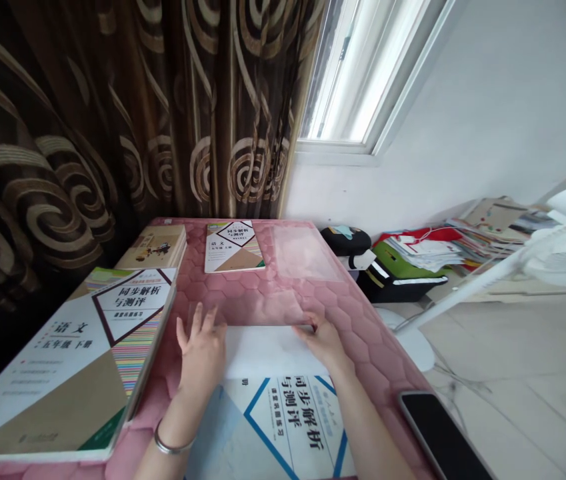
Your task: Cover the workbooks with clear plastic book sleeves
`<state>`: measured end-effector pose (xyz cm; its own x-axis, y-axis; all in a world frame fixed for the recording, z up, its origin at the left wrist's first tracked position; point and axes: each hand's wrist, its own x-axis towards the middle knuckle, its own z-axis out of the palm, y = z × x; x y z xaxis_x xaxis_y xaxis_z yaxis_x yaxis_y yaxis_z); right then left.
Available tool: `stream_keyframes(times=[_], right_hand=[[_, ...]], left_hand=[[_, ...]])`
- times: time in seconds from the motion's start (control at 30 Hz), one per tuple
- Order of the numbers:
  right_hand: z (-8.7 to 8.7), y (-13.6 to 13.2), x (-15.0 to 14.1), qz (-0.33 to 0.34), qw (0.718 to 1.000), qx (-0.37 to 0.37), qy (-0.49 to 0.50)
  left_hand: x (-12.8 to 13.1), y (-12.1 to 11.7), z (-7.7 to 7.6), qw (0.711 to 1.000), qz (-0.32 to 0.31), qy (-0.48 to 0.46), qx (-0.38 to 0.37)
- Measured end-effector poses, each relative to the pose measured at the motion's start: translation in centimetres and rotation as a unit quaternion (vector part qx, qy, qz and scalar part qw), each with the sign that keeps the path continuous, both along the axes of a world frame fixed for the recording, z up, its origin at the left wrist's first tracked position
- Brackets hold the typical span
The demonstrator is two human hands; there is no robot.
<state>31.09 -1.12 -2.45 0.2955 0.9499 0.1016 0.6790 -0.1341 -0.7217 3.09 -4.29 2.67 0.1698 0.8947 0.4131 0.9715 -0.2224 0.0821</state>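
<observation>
A workbook with a blue-edged diamond on its white cover (283, 413) lies on the pink quilted table top (363, 333) right in front of me. A clear plastic sheet (257, 310) covers its far end. My left hand (203, 350) lies flat on the sheet's left part with fingers stretched out. My right hand (323, 340) rests on the sheet's right edge, fingertips pressed down on it. A metal bangle (170, 447) is on my left wrist.
A large workbook (73, 373) sits at the left, a smaller stack (155, 247) behind it, another workbook (233, 245) at the far middle and a second clear sheet (303, 253) beside it. A dark phone (443, 437) lies at the right edge. Curtain, bags, papers and a fan surround the table.
</observation>
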Motion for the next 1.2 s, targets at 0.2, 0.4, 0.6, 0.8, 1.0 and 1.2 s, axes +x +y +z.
stream_keyframes(times=[0.2, 0.4, 0.6, 0.8, 1.0, 1.2], right_hand=[[0.8, -0.2, -0.3, -0.003, 1.0, -0.003, 0.022], [1.4, -0.8, -0.3, 0.013, 1.0, 0.0, 0.028], [1.3, -1.8, 0.2, 0.015, 1.0, 0.001, 0.014], [2.7, -2.6, 0.7, -0.028, 0.998, -0.038, -0.039], [3.8, -3.3, 1.9, -0.025, 0.996, -0.082, -0.039], [4.4, -3.8, 2.4, 0.023, 0.995, -0.09, -0.031]], left_hand=[[1.0, 0.2, -0.5, 0.978, -0.135, -0.052, -0.148], [0.7, 0.5, -0.5, 0.974, -0.135, -0.073, -0.166], [0.7, 0.6, -1.0, 0.976, -0.135, -0.09, -0.148], [0.7, 0.6, -1.1, 0.977, -0.134, -0.076, -0.144], [0.7, 0.7, -1.4, 0.981, -0.123, -0.061, -0.135], [1.4, 0.9, 0.2, 0.969, -0.12, -0.063, -0.207]])
